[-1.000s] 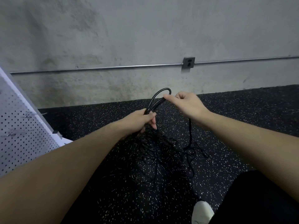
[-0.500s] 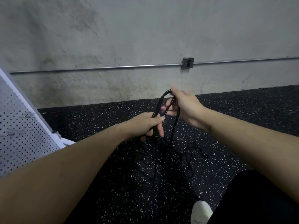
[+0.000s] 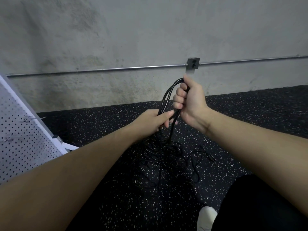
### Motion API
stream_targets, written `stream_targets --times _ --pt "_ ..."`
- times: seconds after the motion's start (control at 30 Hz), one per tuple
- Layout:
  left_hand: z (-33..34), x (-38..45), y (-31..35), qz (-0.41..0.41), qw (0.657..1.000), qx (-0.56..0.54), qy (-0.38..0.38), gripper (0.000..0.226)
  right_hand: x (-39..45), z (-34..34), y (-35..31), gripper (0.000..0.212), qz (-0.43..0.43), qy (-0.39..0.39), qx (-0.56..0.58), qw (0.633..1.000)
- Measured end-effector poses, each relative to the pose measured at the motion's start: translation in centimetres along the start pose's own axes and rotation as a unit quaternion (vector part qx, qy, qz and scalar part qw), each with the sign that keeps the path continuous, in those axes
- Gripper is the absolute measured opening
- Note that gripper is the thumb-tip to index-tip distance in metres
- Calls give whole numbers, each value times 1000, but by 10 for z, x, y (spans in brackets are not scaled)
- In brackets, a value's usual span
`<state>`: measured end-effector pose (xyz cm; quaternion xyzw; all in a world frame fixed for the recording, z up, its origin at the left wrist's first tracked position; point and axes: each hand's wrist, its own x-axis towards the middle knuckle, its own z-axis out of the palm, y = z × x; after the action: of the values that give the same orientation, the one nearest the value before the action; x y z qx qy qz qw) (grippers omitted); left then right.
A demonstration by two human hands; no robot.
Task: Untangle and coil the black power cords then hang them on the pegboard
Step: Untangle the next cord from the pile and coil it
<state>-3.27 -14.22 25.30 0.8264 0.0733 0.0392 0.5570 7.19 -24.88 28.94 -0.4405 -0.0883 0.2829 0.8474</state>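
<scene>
Below, tangled black power cords [image 3: 160,160] indistinct on floor, ends hidden in both hands' grip.

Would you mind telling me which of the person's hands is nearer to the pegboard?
Left. The left hand grips the black cords lower down, on the side toward the pegboard; the right hand holds the loop's top, farther away.

The black power cords [image 3: 166,104] are seen with a smooth, slightly glossy plastic jacket, and a pale sheen is caught along one strand. The floor [image 3: 100,124] is covered with a matt, grainy rubber mat, black with white specks. The wall [image 3: 133,39] is made of rough, stained bare concrete. A dull metal conduit [image 3: 116,69] is fixed across it. The pegboard [image 3: 20,139] at the left edge is painted white, smooth and perforated, with thin metal hooks [image 3: 31,118].
</scene>
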Motion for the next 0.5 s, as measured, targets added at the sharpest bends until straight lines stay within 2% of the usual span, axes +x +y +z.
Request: stream_targets --times 0.1,0.23,0.37,0.5 --pt "-1 -5 1 -17 997 -52 -62 41 -1 -1 -2 44 13 1 27 1000" --pt "-5 -10 -1 -80 975 -174 -115 36 0 1 -1 44 17 -7 23 1000" --pt "-3 -12 7 -99 979 -138 -112 40 3 -1 -1 44 20 -10 25 999" --pt "0 -9 10 -92 986 -111 -78 43 5 -2 -3 45 31 -9 36 999"
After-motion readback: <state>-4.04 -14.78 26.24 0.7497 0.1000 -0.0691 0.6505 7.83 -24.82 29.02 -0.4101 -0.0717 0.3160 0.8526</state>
